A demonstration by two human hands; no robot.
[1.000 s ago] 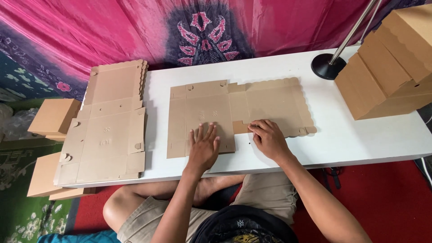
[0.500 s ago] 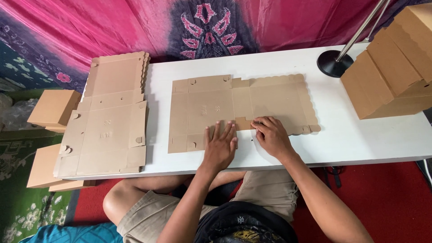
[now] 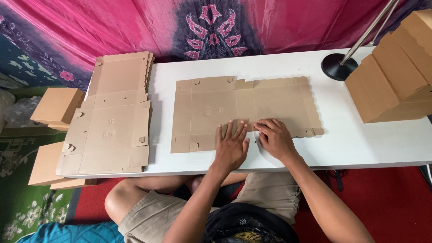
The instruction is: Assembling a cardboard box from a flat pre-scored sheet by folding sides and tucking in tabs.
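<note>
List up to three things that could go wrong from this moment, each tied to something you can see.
The flat cardboard blank has its near flap at the edge of the white table; pressed by the left hand and pinched by the right hand, it might crease off the score. The stack of blanks overhangs the table's left end and could slide off.

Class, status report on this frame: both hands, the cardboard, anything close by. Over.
Left hand flat on the flat box blank. Right hand pinching its front flap. Stack of blanks lies apart, left.
</note>
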